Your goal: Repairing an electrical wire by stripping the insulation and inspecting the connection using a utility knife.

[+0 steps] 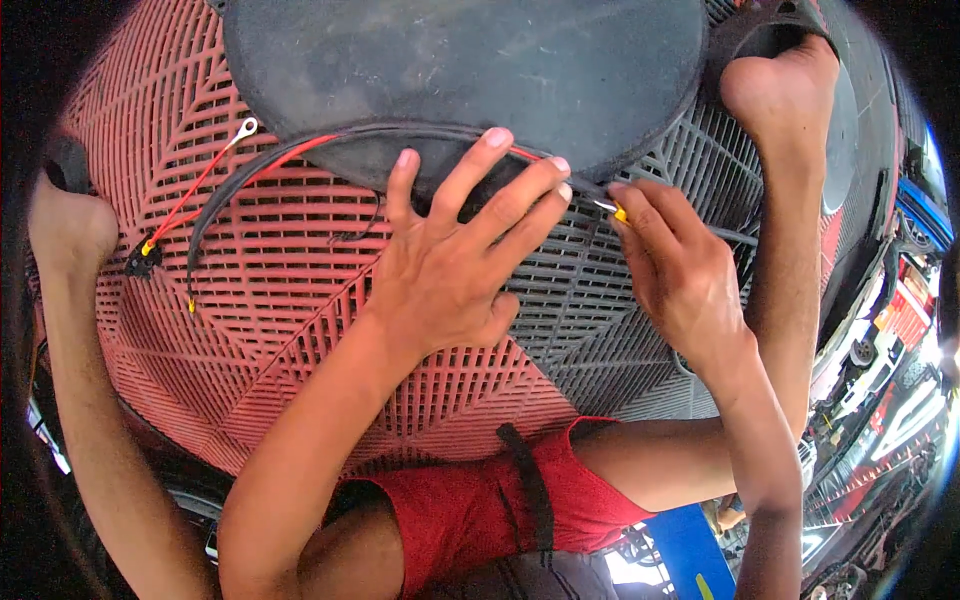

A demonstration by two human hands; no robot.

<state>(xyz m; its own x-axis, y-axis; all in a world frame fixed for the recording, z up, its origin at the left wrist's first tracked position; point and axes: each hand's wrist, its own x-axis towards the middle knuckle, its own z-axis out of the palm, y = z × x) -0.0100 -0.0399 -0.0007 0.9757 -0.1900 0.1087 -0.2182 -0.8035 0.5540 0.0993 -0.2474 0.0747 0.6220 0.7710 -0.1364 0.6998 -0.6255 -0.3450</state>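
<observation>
Left hand [450,265] covers the wire bundle [300,150]; right hand [680,270] hides its end.

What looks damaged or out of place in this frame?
Nothing looks damaged. The wire bundle sprawls loose across the red grid floor, its ring terminal unattached. The left hand presses it down; the right hand pinches a yellow-tipped end.

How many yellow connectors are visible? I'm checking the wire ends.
3: one yellow connector at the right hand fingertips, one by the black plug at left, one tiny tip below. Others may be hidden.
</observation>
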